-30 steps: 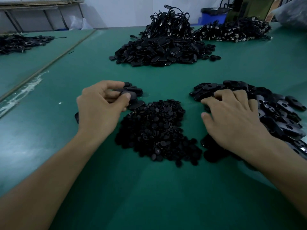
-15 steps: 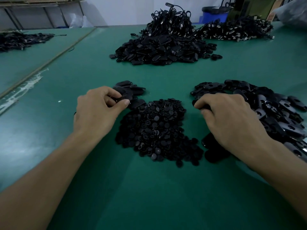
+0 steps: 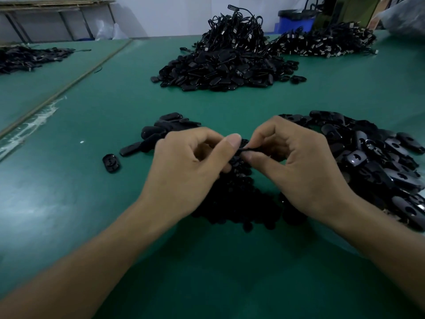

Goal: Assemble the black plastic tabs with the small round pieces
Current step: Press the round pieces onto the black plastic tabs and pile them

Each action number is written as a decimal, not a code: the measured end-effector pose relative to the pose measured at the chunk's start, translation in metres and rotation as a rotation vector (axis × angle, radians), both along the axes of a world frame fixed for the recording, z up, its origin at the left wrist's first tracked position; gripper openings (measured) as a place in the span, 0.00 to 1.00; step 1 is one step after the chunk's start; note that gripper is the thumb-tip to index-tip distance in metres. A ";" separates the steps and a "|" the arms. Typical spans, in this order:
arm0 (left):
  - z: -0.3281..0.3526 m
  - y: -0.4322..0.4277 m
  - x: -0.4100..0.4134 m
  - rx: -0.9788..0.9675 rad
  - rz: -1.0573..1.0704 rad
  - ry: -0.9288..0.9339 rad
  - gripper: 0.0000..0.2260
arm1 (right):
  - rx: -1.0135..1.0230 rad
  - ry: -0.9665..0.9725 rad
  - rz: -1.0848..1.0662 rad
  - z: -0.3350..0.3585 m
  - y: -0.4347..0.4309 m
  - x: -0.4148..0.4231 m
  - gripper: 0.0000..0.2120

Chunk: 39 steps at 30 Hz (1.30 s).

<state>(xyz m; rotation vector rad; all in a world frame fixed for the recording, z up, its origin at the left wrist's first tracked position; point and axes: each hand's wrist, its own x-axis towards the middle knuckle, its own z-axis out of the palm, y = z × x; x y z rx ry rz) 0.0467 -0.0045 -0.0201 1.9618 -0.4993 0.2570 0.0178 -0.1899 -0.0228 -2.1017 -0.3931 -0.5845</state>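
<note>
A black plastic tab (image 3: pixel 249 149) is held edge-on between my two hands, just above the heap of small round pieces (image 3: pixel 239 199). My left hand (image 3: pixel 190 166) pinches one end of it with thumb and curled fingers. My right hand (image 3: pixel 296 162) pinches the other end. Whether a round piece sits in the tab is hidden by my fingers. A pile of loose black tabs (image 3: pixel 372 162) lies to the right. A small group of tabs (image 3: pixel 165 128) lies beyond my left hand, with one single tab (image 3: pixel 111 162) apart on the left.
The green table (image 3: pixel 96 125) carries a big heap of black tabs (image 3: pixel 225 70) at the back centre, with corded parts (image 3: pixel 236 26) on top. More corded parts (image 3: pixel 326 42) lie back right. Another dark pile (image 3: pixel 30 57) sits far left. A blue bin (image 3: pixel 296 21) stands behind.
My right hand left the tab pile on the right with a tab and moved to the middle. My left hand came away from the small group and met it above the round pieces.
</note>
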 end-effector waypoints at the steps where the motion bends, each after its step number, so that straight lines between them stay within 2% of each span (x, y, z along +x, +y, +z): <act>1: 0.000 -0.002 -0.001 -0.057 -0.035 0.065 0.09 | -0.009 -0.008 0.022 -0.001 0.001 0.000 0.07; 8: 0.002 -0.004 -0.002 -0.304 -0.102 0.305 0.04 | 0.126 0.020 0.140 -0.003 0.002 0.002 0.07; 11: 0.004 -0.006 -0.003 -0.369 -0.103 0.346 0.02 | 0.220 0.059 0.173 -0.002 0.003 0.004 0.09; 17: 0.006 -0.004 0.000 -0.446 -0.114 0.363 0.06 | 0.304 0.168 0.214 -0.001 0.004 0.004 0.13; 23: 0.005 -0.003 -0.001 -0.393 -0.124 0.285 0.08 | 0.383 0.221 0.188 0.000 0.002 0.006 0.08; 29: 0.003 -0.004 -0.001 -0.360 -0.118 0.229 0.04 | 0.343 0.217 0.192 0.003 0.001 0.004 0.10; 36: 0.001 -0.004 -0.001 -0.373 -0.203 0.253 0.11 | 0.449 0.243 0.223 0.005 0.002 0.003 0.07; 39: 0.000 -0.005 -0.002 -0.352 -0.197 0.208 0.06 | 0.500 0.284 0.257 0.006 0.003 0.002 0.05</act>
